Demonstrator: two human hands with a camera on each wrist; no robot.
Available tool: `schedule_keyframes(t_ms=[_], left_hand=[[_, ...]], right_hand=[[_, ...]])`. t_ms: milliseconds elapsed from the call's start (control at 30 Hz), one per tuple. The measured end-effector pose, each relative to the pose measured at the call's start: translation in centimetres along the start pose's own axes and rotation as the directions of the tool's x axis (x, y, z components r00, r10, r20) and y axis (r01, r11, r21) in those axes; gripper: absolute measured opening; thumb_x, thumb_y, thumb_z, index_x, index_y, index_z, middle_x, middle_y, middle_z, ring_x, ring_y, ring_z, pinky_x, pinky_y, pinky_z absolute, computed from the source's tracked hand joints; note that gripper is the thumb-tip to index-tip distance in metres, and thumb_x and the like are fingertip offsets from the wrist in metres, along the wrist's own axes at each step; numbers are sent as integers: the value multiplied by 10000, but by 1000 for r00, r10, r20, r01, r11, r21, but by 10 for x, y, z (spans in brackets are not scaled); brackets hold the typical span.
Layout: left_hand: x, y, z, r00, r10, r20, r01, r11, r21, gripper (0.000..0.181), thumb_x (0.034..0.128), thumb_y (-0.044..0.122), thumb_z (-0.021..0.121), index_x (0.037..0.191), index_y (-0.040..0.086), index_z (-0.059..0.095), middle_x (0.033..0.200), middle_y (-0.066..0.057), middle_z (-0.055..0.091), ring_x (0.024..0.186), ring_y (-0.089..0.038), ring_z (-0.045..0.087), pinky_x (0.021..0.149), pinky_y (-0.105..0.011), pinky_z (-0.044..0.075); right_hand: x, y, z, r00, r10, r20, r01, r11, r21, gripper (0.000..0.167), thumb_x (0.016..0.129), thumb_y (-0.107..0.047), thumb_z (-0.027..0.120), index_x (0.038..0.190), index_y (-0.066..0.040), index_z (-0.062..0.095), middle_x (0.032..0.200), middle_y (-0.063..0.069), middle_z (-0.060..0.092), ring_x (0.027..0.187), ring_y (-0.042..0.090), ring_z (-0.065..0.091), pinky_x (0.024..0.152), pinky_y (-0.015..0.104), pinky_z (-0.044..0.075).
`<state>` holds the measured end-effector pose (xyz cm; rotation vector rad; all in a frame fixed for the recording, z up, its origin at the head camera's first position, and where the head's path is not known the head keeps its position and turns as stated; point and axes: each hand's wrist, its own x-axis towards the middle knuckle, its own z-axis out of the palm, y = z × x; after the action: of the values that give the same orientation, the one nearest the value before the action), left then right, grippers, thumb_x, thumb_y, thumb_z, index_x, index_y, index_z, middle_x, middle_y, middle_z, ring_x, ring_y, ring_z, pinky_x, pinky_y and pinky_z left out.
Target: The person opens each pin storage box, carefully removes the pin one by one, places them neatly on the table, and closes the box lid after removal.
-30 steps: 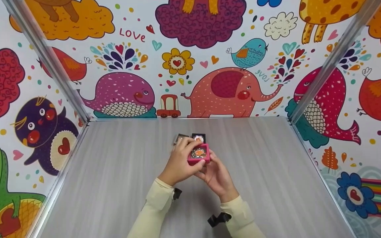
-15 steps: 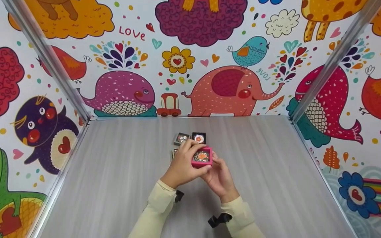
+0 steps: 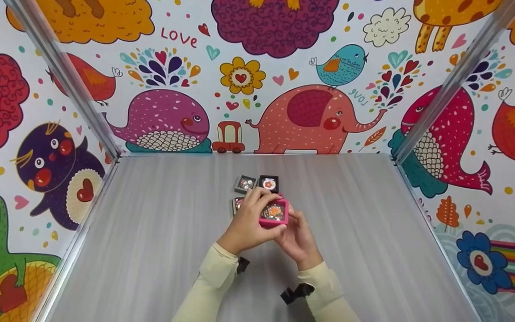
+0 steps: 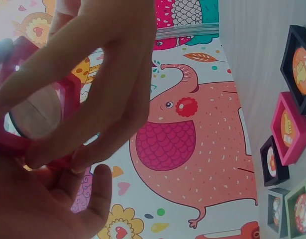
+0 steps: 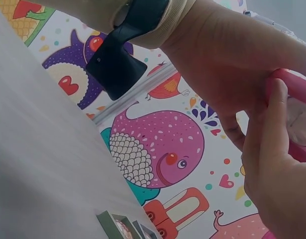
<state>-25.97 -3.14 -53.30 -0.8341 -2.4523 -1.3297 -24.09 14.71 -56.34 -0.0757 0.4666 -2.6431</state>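
pink display frame [image 3: 285, 211]: a square unit with a round badge [image 3: 272, 212] at its centre, located in the air above the grey table [image 3: 172, 232], between both hands. the left hand [image 3: 246, 226] grasps it, fingers hooked over the far edge and thumb along the near edge; this grip leaves the front face uncovered and turned up to the head camera, presumably so that the badge can be viewed. the right hand [image 3: 300, 241] grasps from the opposite side, its fingers bent across the back and rim, probably to steady the frame while its angle is adjusted. five further units rest on the table: a grey frame [image 4: 270, 211], a light green frame [image 4: 290, 220], two black frames [image 4: 290, 52] and a second pink frame [image 4: 296, 152]. they stand just beside one another, likely to keep the set compact and within reach. the badge's exact design is too small to read.
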Motion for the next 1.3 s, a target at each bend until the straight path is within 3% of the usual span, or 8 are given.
schedule_keyframes(t_ms=[200,367,600,700,833,1067,1200,1300], left_hand=[[0,4,3,1000,10,-7,-10,1000,-8,724,830,483,844,1441,140,661,1351,17,540,1304,-164,460,994,-398,564],[-1,6,6,1000,24,-16,-24,1000,-4,714,802,459,855,1423,155,678,1358,31,558,1286,-158,469,993,-427,540],[-4,5,4,999,13,-32,-13,1000,-9,724,800,462,867,1422,143,679,1347,28,554,1292,-162,470,1010,-449,525],[-4,3,2,999,-1,-49,0,1000,-12,736,804,467,868,1430,133,673,1342,23,552,1292,-167,468,1018,-458,527],[-5,1,1,998,-10,-58,9,1000,-16,737,808,475,864,1427,124,672,1340,19,554,1286,-178,470,1025,-478,524],[-7,0,2,997,-24,-67,23,1000,-18,726,805,474,865,1428,156,669,1357,22,545,1306,-169,454,1032,-474,523],[-8,-1,1,997,-32,-72,30,999,-36,717,803,453,869,1422,151,667,1376,26,536,1320,-170,442,1042,-467,530],[-8,-1,0,997,-37,-72,34,998,-44,720,802,435,869,1422,132,664,1386,19,530,1327,-178,437,1049,-466,534]], right_hand=[[-1,-3,-3,994,36,102,-40,999,36,389,1062,-167,647,1427,-45,592,1391,198,600,1239,313,651,1027,387,578],[-2,-3,-6,985,58,163,-67,997,47,445,1006,-175,740,1395,14,636,1365,195,635,1241,303,653,1067,387,552],[-4,2,-3,996,53,67,-55,998,40,430,1019,-179,697,1398,12,626,1375,194,632,1235,307,659,1066,403,554],[-4,5,0,999,40,27,-41,999,22,493,1038,-167,633,1495,-36,501,1423,200,589,1250,320,649,1068,416,552],[-4,7,2,999,25,45,-26,999,19,707,1012,-123,659,1604,-140,273,1482,201,528,1282,333,624,1087,430,536],[-2,6,2,997,19,78,-19,1000,5,846,1017,-110,704,1671,-190,173,1499,183,519,1297,314,615,1122,414,505],[-2,6,4,998,3,66,-1,999,-36,920,1069,-102,606,1729,-215,-26,1575,173,430,1344,324,583,1162,432,463],[-2,7,5,998,-3,70,8,998,-66,900,1085,-106,553,1737,-210,-58,1611,171,385,1381,338,553,1198,454,418]])
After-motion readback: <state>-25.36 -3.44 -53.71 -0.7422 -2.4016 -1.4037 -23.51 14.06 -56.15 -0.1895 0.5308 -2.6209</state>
